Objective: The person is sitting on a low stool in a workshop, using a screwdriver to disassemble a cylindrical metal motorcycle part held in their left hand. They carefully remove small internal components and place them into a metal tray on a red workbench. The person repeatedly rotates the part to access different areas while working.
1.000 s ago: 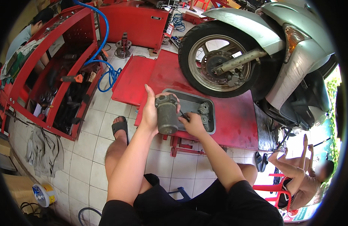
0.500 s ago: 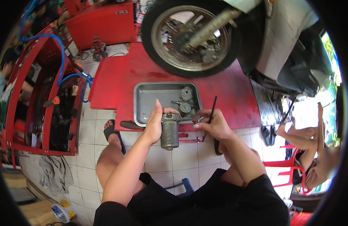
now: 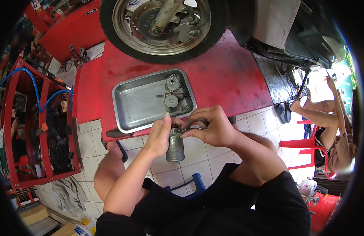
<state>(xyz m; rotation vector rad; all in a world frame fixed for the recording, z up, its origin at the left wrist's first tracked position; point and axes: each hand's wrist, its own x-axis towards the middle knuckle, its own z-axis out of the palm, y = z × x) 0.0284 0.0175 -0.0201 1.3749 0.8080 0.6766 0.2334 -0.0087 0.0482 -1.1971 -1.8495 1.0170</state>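
Metal cylinder [image 3: 175, 148] just below the centre of the frame
My left hand [image 3: 158, 136] grips its upper side; my right hand [image 3: 214, 128] is narrow at its top, whether pinching something I cannot tell. Better I hold it steady and press only gently.

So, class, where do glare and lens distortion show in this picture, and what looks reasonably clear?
Head view: daylight beside the greenery at far right is blown out to white; head view: the front edge of the red platform bows and the corners go black; head view: the metal cylinder and metal tray look fairly clear.
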